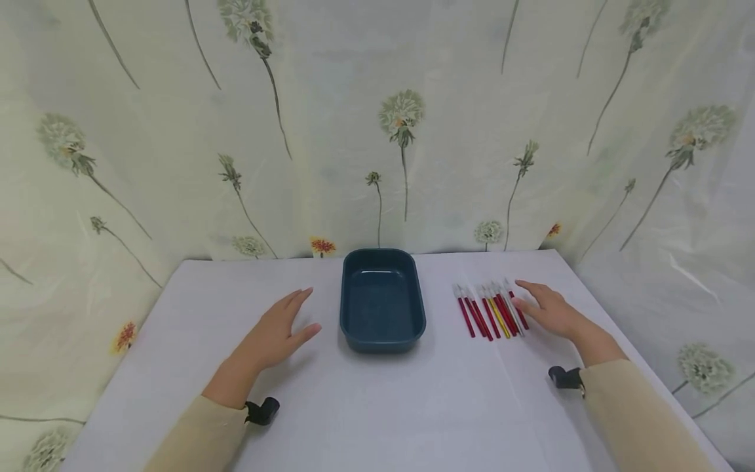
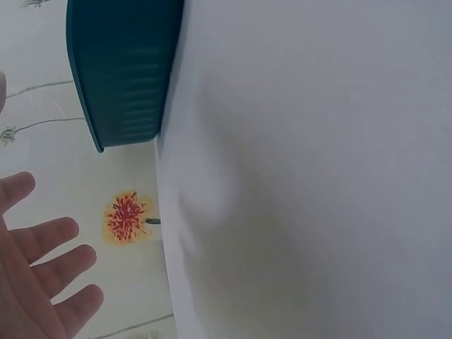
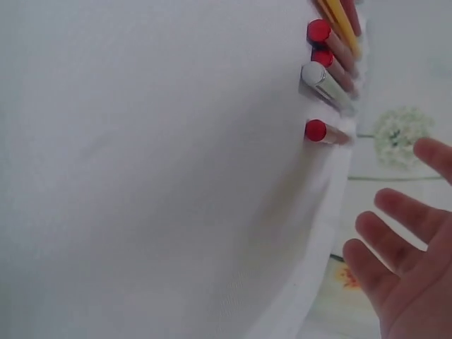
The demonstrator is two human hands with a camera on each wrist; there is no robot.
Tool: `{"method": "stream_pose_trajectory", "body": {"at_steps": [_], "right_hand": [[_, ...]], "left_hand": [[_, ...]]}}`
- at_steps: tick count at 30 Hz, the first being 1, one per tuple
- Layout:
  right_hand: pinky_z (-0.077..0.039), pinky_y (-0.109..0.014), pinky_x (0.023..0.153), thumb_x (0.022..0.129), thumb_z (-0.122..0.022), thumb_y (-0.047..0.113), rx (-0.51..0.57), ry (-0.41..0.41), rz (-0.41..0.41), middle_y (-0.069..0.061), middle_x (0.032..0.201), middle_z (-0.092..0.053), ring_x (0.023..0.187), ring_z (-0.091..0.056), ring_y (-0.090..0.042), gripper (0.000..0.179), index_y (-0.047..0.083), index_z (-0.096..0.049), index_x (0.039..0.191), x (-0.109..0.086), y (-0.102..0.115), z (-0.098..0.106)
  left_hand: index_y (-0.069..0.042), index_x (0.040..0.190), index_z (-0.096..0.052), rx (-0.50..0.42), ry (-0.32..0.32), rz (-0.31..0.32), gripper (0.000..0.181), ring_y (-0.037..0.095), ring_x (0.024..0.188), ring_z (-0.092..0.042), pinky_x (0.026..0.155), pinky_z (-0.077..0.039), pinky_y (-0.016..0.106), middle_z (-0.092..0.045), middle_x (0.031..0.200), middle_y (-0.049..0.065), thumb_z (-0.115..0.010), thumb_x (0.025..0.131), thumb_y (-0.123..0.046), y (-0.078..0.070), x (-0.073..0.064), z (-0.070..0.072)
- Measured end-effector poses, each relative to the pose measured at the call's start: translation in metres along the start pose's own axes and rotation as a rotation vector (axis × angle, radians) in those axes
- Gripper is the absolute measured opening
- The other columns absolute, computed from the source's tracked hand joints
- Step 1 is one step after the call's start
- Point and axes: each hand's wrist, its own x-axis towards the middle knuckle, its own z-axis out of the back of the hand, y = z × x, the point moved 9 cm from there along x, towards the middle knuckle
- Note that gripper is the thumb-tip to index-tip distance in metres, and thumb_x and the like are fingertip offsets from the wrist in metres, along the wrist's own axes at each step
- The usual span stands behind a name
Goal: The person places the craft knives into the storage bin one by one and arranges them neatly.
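Note:
A dark teal rectangular tub [image 1: 382, 345] stands at the table's middle; its ribbed side [image 2: 134, 85] shows in the left wrist view. Left of it my left hand [image 1: 274, 335] hovers with fingers spread, holding nothing. To the tub's right lies a row of slim pen-like sticks with whitish clear ends, mostly red [image 1: 464, 318], plus a yellow one [image 1: 499, 320] and a silver one [image 3: 323, 81]. My right hand [image 1: 550, 313] is at the right end of this row, its thumb overlapping the nearest red stick [image 3: 318, 131] in the head view. Its loosely extended fingers [image 3: 395, 244] grip nothing.
A white cloth covers the table [image 1: 377, 413]. Behind and at both sides hangs a pale curtain [image 1: 330, 118] printed with dandelions. A black camera mount [image 1: 263, 411] sits on the left wrist, another mount [image 1: 565, 377] on the right.

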Motion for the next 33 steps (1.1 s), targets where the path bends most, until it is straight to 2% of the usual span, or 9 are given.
{"method": "stream_pose_trajectory", "body": {"at_steps": [3,7,14,17,22,25,28,33], "right_hand": [[-0.021,-0.076,0.106,0.104,-0.048,0.046,0.020,0.009,0.005,-0.038,0.151,-0.028,0.138,-0.022,-0.059,0.072,-0.004,-0.030,0.152,0.003,-0.001,0.000],[-0.030,-0.074,0.103,0.104,-0.050,0.045,0.056,0.017,0.002,-0.038,0.150,-0.030,0.133,-0.031,-0.059,0.070,-0.005,-0.032,0.151,0.009,-0.001,0.001],[-0.044,-0.065,0.097,0.104,-0.054,0.038,0.116,0.008,-0.032,-0.034,0.142,-0.044,0.123,-0.047,-0.051,0.058,-0.005,-0.047,0.143,0.017,-0.004,0.000],[-0.046,-0.063,0.095,0.105,-0.054,0.033,0.149,0.000,-0.048,-0.035,0.138,-0.047,0.121,-0.049,-0.050,0.053,-0.006,-0.050,0.140,0.018,-0.004,0.001],[-0.046,-0.061,0.094,0.105,-0.054,0.027,0.200,0.012,-0.083,-0.035,0.135,-0.046,0.121,-0.048,-0.051,0.047,-0.006,-0.051,0.138,0.018,-0.006,-0.001],[-0.049,-0.058,0.093,0.104,-0.055,0.023,0.226,0.024,-0.098,-0.035,0.135,-0.046,0.121,-0.048,-0.050,0.044,-0.006,-0.051,0.137,0.019,-0.009,-0.004],[-0.051,-0.054,0.091,0.104,-0.055,0.020,0.242,0.020,-0.113,-0.034,0.133,-0.048,0.118,-0.051,-0.047,0.041,-0.006,-0.053,0.135,0.021,-0.013,-0.007],[-0.052,-0.049,0.088,0.105,-0.053,0.020,0.259,0.011,-0.146,-0.030,0.128,-0.054,0.112,-0.054,-0.041,0.039,-0.004,-0.053,0.135,0.024,-0.021,-0.011]], "left_hand": [[-0.015,0.158,-0.030,-0.036,0.013,0.016,0.084,0.034,0.146,-0.032,0.117,-0.029,0.055,-0.034,0.159,0.015,-0.053,0.095,-0.064,-0.003,0.005,-0.003],[-0.014,0.158,-0.029,-0.071,0.022,0.023,0.087,0.033,0.147,-0.031,0.117,-0.028,0.053,-0.033,0.160,0.013,-0.050,0.094,-0.069,-0.006,0.011,-0.007],[-0.014,0.159,-0.028,-0.154,0.037,0.056,0.078,0.031,0.148,-0.028,0.119,-0.025,0.052,-0.031,0.161,0.013,-0.057,0.098,-0.054,-0.012,0.021,-0.014],[-0.016,0.159,-0.027,-0.199,0.046,0.082,0.078,0.033,0.145,-0.034,0.117,-0.029,0.052,-0.030,0.162,0.012,-0.059,0.098,-0.051,-0.014,0.025,-0.019],[-0.021,0.160,-0.025,-0.290,0.075,0.138,0.083,0.039,0.135,-0.048,0.110,-0.040,0.054,-0.029,0.162,0.012,-0.059,0.094,-0.060,-0.017,0.029,-0.029],[-0.024,0.160,-0.025,-0.368,0.093,0.167,0.086,0.039,0.135,-0.048,0.109,-0.041,0.052,-0.030,0.162,0.012,-0.061,0.092,-0.063,-0.019,0.031,-0.036],[-0.023,0.159,-0.027,-0.423,0.099,0.176,0.085,0.037,0.138,-0.046,0.109,-0.042,0.049,-0.030,0.162,0.012,-0.065,0.092,-0.058,-0.022,0.033,-0.042],[-0.019,0.159,-0.028,-0.445,0.093,0.183,0.080,0.034,0.140,-0.042,0.109,-0.043,0.046,-0.032,0.161,0.012,-0.068,0.094,-0.044,-0.024,0.036,-0.049]]}}
